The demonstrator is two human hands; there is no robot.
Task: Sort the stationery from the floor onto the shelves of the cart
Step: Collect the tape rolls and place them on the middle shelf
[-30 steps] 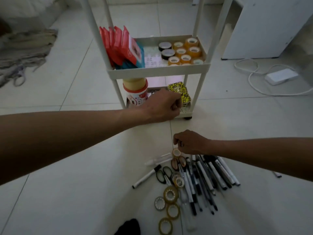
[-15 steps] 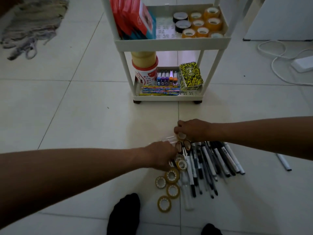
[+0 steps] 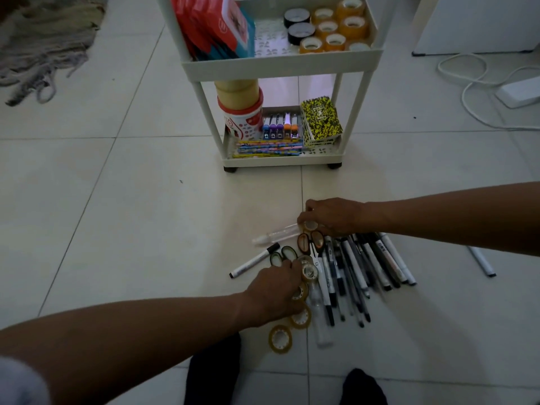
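A white cart stands ahead on the tiled floor. Its upper shelf carries red packets and tape rolls; the lower shelf holds a jar, markers, pencils and yellow notebooks. A heap of pens, scissors and small tape rolls lies on the floor in front of me. My left hand reaches into the tape rolls, fingers curled round one. My right hand pinches a small tape roll at the heap's far end.
A clear tube and a white marker lie left of the heap; a stray pen lies to the right. A power strip with cable is at the far right, a grey rug far left. My dark-socked feet are below.
My left hand drew back from the cart's lower shelf and came down onto the tape rolls on the floor. My right hand stayed at the small tape roll. The view tilted downward.
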